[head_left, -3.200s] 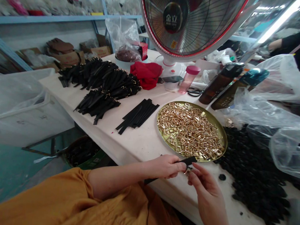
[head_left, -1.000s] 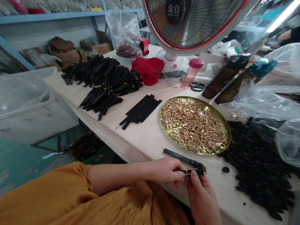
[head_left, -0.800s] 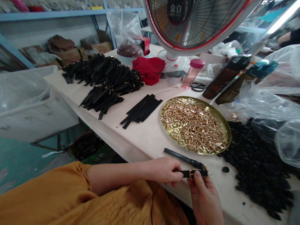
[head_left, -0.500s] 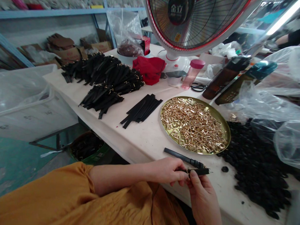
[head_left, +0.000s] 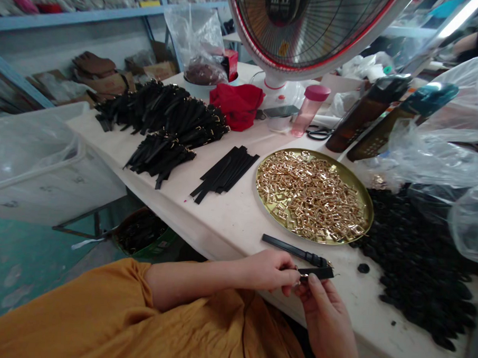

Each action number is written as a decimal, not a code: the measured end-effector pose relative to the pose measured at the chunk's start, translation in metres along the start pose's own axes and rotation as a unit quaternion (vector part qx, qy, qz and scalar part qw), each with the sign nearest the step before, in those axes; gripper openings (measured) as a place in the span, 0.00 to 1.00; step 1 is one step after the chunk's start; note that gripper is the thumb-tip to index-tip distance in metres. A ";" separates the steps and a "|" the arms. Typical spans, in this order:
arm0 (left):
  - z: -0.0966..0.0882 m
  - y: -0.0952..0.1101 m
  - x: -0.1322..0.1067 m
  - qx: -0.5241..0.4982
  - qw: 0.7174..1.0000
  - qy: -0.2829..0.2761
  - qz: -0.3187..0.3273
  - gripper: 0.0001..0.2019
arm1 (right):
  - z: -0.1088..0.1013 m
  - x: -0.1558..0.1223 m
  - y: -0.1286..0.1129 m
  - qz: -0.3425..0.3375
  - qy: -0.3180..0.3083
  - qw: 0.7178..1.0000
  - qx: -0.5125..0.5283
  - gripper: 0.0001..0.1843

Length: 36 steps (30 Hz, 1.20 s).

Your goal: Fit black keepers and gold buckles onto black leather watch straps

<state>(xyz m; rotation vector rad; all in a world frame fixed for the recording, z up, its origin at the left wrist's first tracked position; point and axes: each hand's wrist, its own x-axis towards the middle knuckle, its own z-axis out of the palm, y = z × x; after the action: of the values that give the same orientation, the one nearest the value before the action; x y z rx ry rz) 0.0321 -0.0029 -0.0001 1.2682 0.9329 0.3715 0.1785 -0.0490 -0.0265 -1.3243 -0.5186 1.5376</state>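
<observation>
Over the near table edge, my left hand [head_left: 272,271] and my right hand [head_left: 326,309] meet with closed fingers on a short black strap [head_left: 317,272]. A small shiny metal buckle [head_left: 304,277] shows between the fingertips, partly hidden by them. The strap's free end points right, past my right thumb. Just behind the hands lies another black strap [head_left: 285,246] with loops and a buckle at its right end. Beyond it stands a round gold tray [head_left: 266,214] heaped with small gold buckles [head_left: 313,195].
Flat black strips [head_left: 227,173] lie left of the tray, with piled buckled straps [head_left: 158,112] farther back. Black loops [head_left: 420,276] are heaped at right. A fan [head_left: 308,34], a pink-capped bottle [head_left: 309,111] and two dark bottles [head_left: 364,113] stand behind. A white bin [head_left: 56,187] is at left.
The buckle between my fingertips shows more plainly now, and the fingers have shifted slightly around it. Both hands stay in nearly the same place; the view has moved a little.
</observation>
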 end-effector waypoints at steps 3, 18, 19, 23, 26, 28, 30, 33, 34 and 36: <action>0.001 0.003 0.000 0.007 1.000 -0.013 -0.010 0.08 | -0.001 -0.003 0.001 -0.001 0.007 1.000 -0.007 0.09; 0.006 -0.002 -0.003 0.131 0.991 0.036 -0.004 0.10 | -0.009 -0.006 0.007 -0.043 0.032 0.991 -0.120 0.13; 0.007 -0.002 -0.004 0.133 0.990 0.033 -0.007 0.10 | -0.010 -0.006 0.008 -0.048 0.042 0.988 -0.144 0.14; 0.010 -0.003 -0.005 0.138 0.989 0.052 -0.030 0.10 | -0.011 -0.010 0.006 -0.049 0.039 0.981 -0.185 0.16; 0.014 -0.004 -0.007 0.147 0.986 0.069 -0.038 0.10 | -0.007 -0.013 0.003 -0.059 0.057 0.974 -0.213 0.18; 0.015 -0.005 -0.010 0.162 0.982 0.086 -0.031 0.10 | -0.004 -0.013 0.002 -0.078 0.081 0.964 -0.241 0.18; 0.016 -0.004 -0.013 0.173 0.979 0.105 -0.021 0.11 | -0.001 -0.013 0.001 -0.097 0.094 0.957 -0.256 0.18; 0.016 -0.001 -0.017 0.148 0.983 0.104 -0.010 0.11 | 0.001 -0.012 -0.002 -0.082 0.061 0.972 -0.212 0.16; 0.015 0.000 -0.018 0.129 0.987 0.099 -0.009 0.11 | 0.001 -0.012 -0.003 -0.070 0.039 0.981 -0.178 0.15; 0.015 0.002 -0.019 0.093 0.991 0.092 -0.009 0.11 | 0.001 -0.013 -0.005 -0.055 0.005 0.991 -0.125 0.13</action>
<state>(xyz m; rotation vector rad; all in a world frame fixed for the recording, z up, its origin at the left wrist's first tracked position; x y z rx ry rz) 0.0328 -0.0250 0.0087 1.4110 1.1554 0.3988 0.1783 -0.0577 -0.0163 -1.4654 -0.7861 1.4079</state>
